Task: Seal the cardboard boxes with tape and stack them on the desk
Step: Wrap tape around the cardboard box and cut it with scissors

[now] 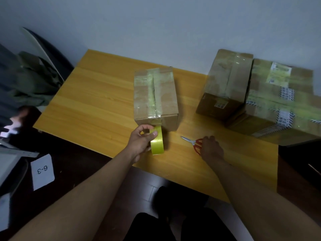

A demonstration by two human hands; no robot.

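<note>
Cardboard box (155,96) long axis toward wall — left hand (141,141) grips tape roll (156,142), right hand (211,147) touches scissors (192,142)

The person's 2 forearms were bare to the frame's edge, no sleeve showing on either; the left hand (141,142) and right hand (211,147) were ungloved, and dark trousers (152,226) covered the legs below.

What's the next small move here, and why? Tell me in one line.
Probably close the right hand on the red-handled scissors and cut the tape. The left hand holds the yellow tape roll at the near face of the middle cardboard box, seemingly still joined to the strip along its top seam, and the right hand already rests on the handles.
</note>
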